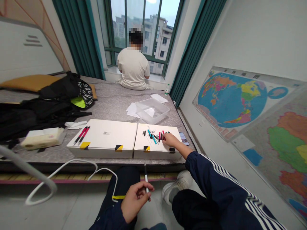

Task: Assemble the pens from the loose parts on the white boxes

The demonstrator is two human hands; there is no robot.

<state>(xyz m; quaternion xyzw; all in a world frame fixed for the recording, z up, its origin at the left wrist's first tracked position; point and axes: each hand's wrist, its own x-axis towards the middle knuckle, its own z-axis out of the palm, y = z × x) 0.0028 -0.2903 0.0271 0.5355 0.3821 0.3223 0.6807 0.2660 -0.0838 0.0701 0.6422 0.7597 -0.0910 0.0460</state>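
My left hand [135,199] is low in the foreground, its fingers closed around a black-and-white pen [146,179] whose tip points up and away. My right hand [169,140] reaches onto the right white box [141,148], with its fingertips pinched down at the right end of a heap of pen parts [153,136]. Red, teal, black and clear pieces make up the heap. Whatever my right fingertips hold, if anything, is hidden. On the left white box [100,143] two red-and-black pens [82,135] lie side by side.
A clear plastic bin [153,110] and white papers [132,109] lie behind the boxes. A phone [184,138] rests right of them; a tissue pack [42,138] and black bags [59,89] are left. A white cable [72,161] loops in front. Another person [133,65] sits by the window.
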